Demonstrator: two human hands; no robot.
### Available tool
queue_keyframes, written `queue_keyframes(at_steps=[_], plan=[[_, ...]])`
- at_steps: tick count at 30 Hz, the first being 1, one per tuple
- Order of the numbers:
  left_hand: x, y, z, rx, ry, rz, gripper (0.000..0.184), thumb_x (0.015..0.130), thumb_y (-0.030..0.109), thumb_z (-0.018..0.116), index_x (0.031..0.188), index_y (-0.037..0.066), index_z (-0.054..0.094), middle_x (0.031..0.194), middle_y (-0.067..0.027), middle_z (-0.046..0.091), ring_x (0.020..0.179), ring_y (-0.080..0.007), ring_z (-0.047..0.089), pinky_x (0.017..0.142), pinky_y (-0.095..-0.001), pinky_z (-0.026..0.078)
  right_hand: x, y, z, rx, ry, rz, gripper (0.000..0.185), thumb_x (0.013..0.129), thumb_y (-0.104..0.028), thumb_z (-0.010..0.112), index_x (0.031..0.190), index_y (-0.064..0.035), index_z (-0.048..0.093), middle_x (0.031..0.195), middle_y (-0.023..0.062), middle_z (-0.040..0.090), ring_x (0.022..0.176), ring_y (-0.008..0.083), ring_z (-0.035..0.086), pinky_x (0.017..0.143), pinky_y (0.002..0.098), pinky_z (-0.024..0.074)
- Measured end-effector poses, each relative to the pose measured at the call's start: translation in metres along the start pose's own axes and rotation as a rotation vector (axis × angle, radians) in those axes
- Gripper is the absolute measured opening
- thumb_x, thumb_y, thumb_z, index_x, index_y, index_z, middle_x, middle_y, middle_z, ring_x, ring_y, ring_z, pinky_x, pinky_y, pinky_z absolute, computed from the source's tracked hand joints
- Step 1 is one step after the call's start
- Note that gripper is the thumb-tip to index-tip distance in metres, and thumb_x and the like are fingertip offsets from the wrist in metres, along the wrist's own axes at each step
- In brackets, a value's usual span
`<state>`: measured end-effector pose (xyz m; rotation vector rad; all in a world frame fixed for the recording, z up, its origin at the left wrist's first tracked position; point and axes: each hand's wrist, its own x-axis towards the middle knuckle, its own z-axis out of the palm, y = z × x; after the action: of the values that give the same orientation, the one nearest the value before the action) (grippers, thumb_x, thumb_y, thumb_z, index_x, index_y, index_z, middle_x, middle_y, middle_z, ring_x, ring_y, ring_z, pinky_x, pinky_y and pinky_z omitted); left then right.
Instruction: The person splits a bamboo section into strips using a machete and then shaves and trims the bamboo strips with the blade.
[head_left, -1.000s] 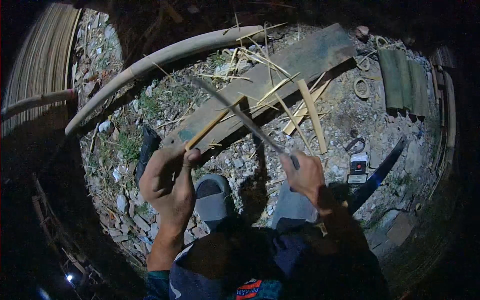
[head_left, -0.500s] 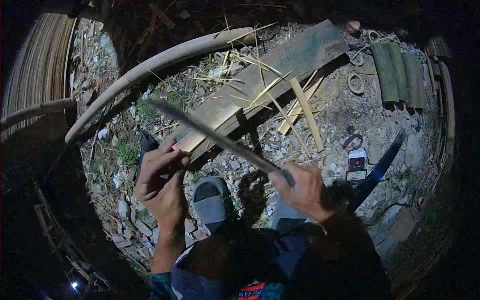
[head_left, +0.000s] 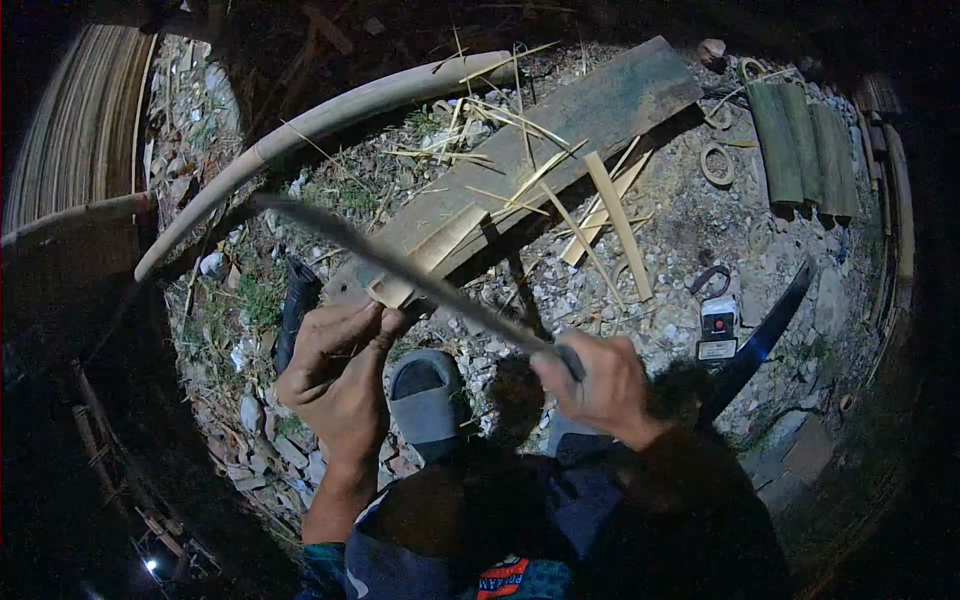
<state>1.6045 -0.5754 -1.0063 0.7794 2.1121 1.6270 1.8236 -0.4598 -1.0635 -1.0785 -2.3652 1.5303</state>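
Observation:
My left hand [head_left: 338, 380] pinches the near end of a short, flat bamboo piece [head_left: 450, 240], which points up and right over a wide wooden plank [head_left: 530, 150]. In my right hand [head_left: 605, 385], the fingers are wrapped round the handle of a long blade [head_left: 400, 265]. The blade runs up and left, crosses in front of the bamboo piece near my left fingers and is somewhat blurred. Thin bamboo splints [head_left: 520, 125] lie scattered on the plank, and wider strips [head_left: 620, 225] rest beside its right edge.
A curved bamboo pole [head_left: 330, 117] lies beyond the plank. Green bamboo sections [head_left: 785, 145] and a bamboo ring [head_left: 717, 164] are at the right, above a small box [head_left: 718, 322] and a dark curved object [head_left: 765, 335]. My sandalled foot [head_left: 425, 400] stands on stony ground.
The bamboo piece has turned from its narrow edge to its broad face in my left hand. The blade tip has moved left and down, and my right hand has shifted slightly lower.

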Motion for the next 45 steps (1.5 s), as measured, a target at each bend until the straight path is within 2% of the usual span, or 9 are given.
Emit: queue_keyframes(at_steps=[2, 4, 10, 16, 17, 24, 36, 43, 45], plan=[[-0.001, 0.003, 0.000, 0.037, -0.017, -0.001, 0.023, 0.082, -0.015, 0.075, 0.102, -0.004, 0.074, 0.103, -0.0143, 0.070, 0.091, -0.0170, 0.069, 0.080, -0.0286, 0.059, 0.007, 0.004, 0.003, -0.050, 0.002, 0.106, 0.052, 0.099, -0.047, 0.061, 0.075, -0.0013, 0.061, 0.053, 0.0145, 0.053, 0.046, 0.0306, 0.059, 0.048, 0.0433, 0.0449], [0.000, 0.002, 0.002, 0.079, -0.035, -0.008, 0.022, 0.082, -0.014, 0.075, 0.102, -0.005, 0.074, 0.103, -0.0144, 0.070, 0.091, -0.0173, 0.069, 0.081, -0.0290, 0.059, 0.008, 0.002, -0.001, 0.036, -0.040, 0.173, 0.049, 0.094, -0.046, 0.069, 0.076, -0.0014, 0.061, 0.063, 0.0255, 0.061, 0.059, 0.0465, 0.064, 0.053, 0.0506, 0.0492], [0.000, -0.002, 0.004, -0.023, 0.072, -0.101, 0.017, 0.084, -0.012, 0.075, 0.100, -0.005, 0.073, 0.106, -0.0165, 0.070, 0.094, -0.0174, 0.069, 0.085, -0.0296, 0.058, 0.017, 0.023, 0.006, -0.052, -0.013, 0.113, 0.049, 0.099, -0.042, 0.063, 0.077, 0.0021, 0.061, 0.056, 0.0171, 0.056, 0.046, 0.0299, 0.057, 0.049, 0.0435, 0.0465], [0.000, -0.002, 0.002, -0.105, 0.087, -0.126, 0.012, 0.086, -0.011, 0.074, 0.097, -0.006, 0.071, 0.107, -0.0172, 0.070, 0.095, -0.0195, 0.069, 0.084, -0.0322, 0.060, 0.011, 0.049, 0.017, -0.011, 0.044, -0.011, 0.051, 0.099, -0.043, 0.063, 0.075, 0.0017, 0.060, 0.054, 0.0192, 0.055, 0.049, 0.0329, 0.061, 0.050, 0.0451, 0.0468], [0.000, 0.000, 0.003, -0.082, 0.087, -0.145, 0.012, 0.086, -0.010, 0.074, 0.097, -0.005, 0.071, 0.107, -0.0171, 0.070, 0.095, -0.0197, 0.069, 0.084, -0.0322, 0.059, 0.021, 0.054, 0.015, -0.133, -0.026, 0.191, 0.050, 0.099, -0.043, 0.063, 0.075, 0.0013, 0.061, 0.055, 0.0204, 0.057, 0.052, 0.0355, 0.064, 0.051, 0.0474, 0.0470], [0.002, -0.001, -0.001, -0.090, 0.069, -0.175, 0.012, 0.085, -0.011, 0.075, 0.096, -0.005, 0.072, 0.103, -0.0159, 0.071, 0.092, -0.0189, 0.069, 0.083, -0.0321, 0.059, 0.011, 0.082, 0.018, -0.144, 0.042, 0.206, 0.053, 0.098, -0.047, 0.063, 0.081, 0.0033, 0.067, 0.063, 0.0300, 0.060, 0.063, 0.0497, 0.064, 0.058, 0.0539, 0.0497], [-0.001, -0.001, -0.005, -0.078, 0.099, -0.258, 0.009, 0.085, -0.009, 0.076, 0.093, -0.005, 0.073, 0.093, -0.0110, 0.072, 0.087, -0.0155, 0.067, 0.079, -0.0273, 0.055, 0.007, 0.078, 0.012, -0.174, 0.013, 0.330, 0.052, 0.098, -0.048, 0.062, 0.087, 0.0023, 0.069, 0.066, 0.0305, 0.062, 0.067, 0.0488, 0.066, 0.063, 0.0531, 0.0509], [-0.013, 0.015, 0.001, 0.034, 0.012, -0.201, 0.012, 0.083, -0.008, 0.078, 0.094, -0.005, 0.073, 0.096, -0.0127, 0.073, 0.086, -0.0151, 0.067, 0.081, -0.0275, 0.054, -0.004, -0.001, -0.011, -0.183, -0.043, 0.336, 0.058, 0.098, -0.053, 0.060, 0.081, 0.0024, 0.066, 0.060, 0.0197, 0.061, 0.054, 0.0388, 0.065, 0.055, 0.0485, 0.0500], [-0.015, 0.012, -0.003, 0.036, -0.023, -0.156, 0.013, 0.083, -0.009, 0.078, 0.094, -0.005, 0.073, 0.096, -0.0130, 0.072, 0.087, -0.0153, 0.068, 0.081, -0.0277, 0.054, -0.007, -0.022, -0.017, 0.011, -0.046, 0.007, 0.057, 0.096, -0.052, 0.064, 0.074, -0.0001, 0.061, 0.055, 0.0169, 0.057, 0.049, 0.0343, 0.063, 0.049, 0.0450, 0.0473]])
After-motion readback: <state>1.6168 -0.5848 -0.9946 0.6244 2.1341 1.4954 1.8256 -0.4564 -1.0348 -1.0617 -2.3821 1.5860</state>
